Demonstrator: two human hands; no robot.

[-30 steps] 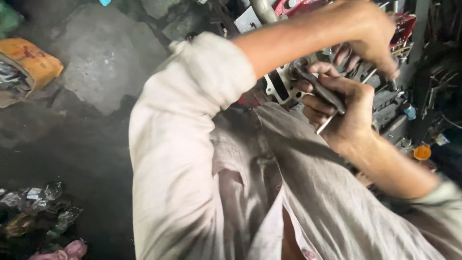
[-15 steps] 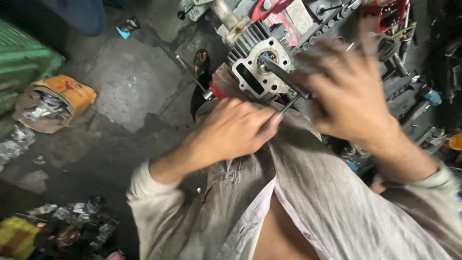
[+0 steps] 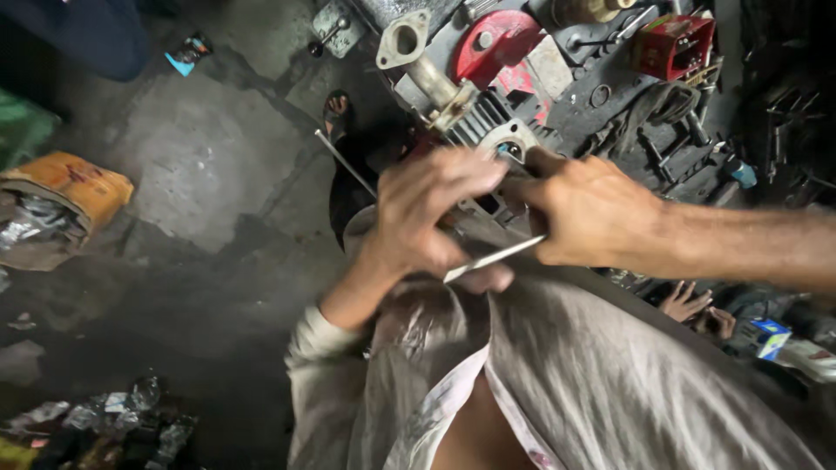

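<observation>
Your left hand (image 3: 431,213) is curled tight around a thin flat metal tool (image 3: 492,258), pressed against the finned engine cylinder (image 3: 488,122) right in front of your chest. Your right hand (image 3: 592,213) is clamped on the tool's other end, fingers shut. Looks like you're scraping or prying at the cylinder's mating face; keep the blade flat and the pressure even. Beyond it: red engine cover (image 3: 488,43), red box (image 3: 675,43), loose tools on the bench

We wear a loose, crinkled shirt of pale grey-white cloth, open down the front. Behind our left hand (image 3: 431,213) its long sleeve ends in a bunched cuff; behind our right hand (image 3: 592,213) the forearm is bare.
</observation>
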